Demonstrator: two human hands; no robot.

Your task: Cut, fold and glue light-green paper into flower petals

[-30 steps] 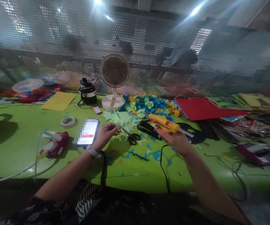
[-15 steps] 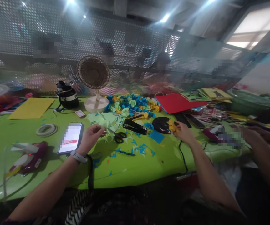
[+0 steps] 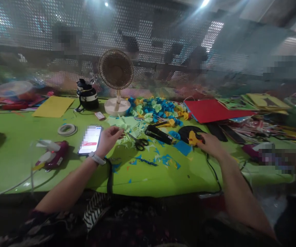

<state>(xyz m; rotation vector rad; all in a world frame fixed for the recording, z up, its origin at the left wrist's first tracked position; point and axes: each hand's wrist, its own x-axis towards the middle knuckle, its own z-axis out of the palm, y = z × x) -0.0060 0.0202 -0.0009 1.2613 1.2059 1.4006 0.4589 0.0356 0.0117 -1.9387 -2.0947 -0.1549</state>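
Right hand (image 3: 211, 144): fingers closed round glue gun (image 3: 193, 138); left hand (image 3: 109, 137): fingers pinched, hold unclear, beside phone (image 3: 90, 140); fan (image 3: 116, 69) near counter's (image 3: 163, 185) far edge

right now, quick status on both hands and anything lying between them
Right hand on yellow glue gun. Left hand at pale green paper, hold unclear. Scissors and black stapler between them.
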